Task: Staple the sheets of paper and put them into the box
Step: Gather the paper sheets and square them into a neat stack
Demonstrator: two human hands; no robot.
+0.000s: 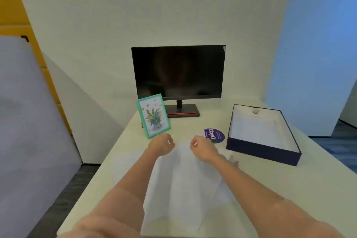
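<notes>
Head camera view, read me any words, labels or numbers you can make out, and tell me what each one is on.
"ClayGo": large white and green letters on the round purple sticker lying on the table, read sideways.
Smaller print on the same sticker: too small to read.
Framed flower picture, monitor, box, sheets of paper: no readable text.

The sheets of paper run off the frame's bottom edge, their count too blurred to tell. The right hand covers part of the purple round label (small print unreadable).
</notes>
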